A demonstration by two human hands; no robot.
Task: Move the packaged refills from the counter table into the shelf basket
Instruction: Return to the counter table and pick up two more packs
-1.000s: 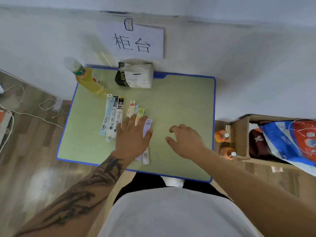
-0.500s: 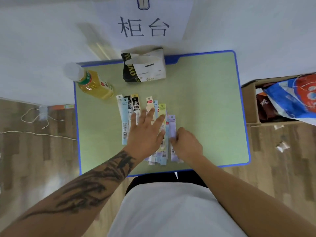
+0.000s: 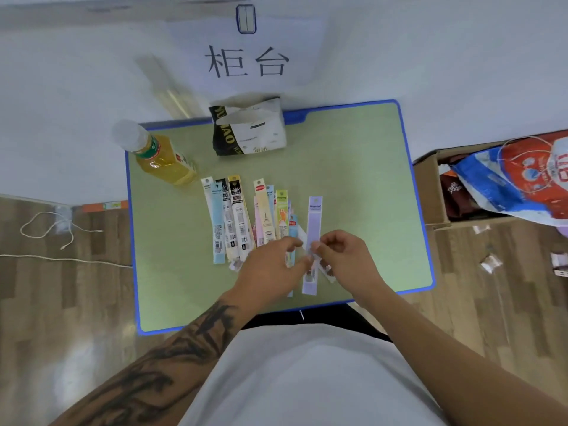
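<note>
Several long, narrow packaged refills (image 3: 238, 219) lie side by side on the green counter table (image 3: 353, 179). One lilac refill pack (image 3: 314, 222) lies apart at the right of the row. My right hand (image 3: 341, 256) pinches this lilac pack near its lower half with thumb and fingertips. My left hand (image 3: 270, 269) rests over the lower ends of the middle packs, its fingers curled against the lilac pack's left edge. No shelf basket is in view.
A bottle of yellow drink (image 3: 156, 155) and a black-and-white bag (image 3: 249, 130) stand at the table's back. A cardboard box (image 3: 430, 192) with a red-and-blue plastic bag (image 3: 522, 179) sits to the right. A white cable (image 3: 46, 235) lies on the wooden floor at the left.
My left hand lifted off the fanned packs and drew toward the right hand. The right hand took hold of the lilac pack, which now lies apart from the row. The view shifted downward.
</note>
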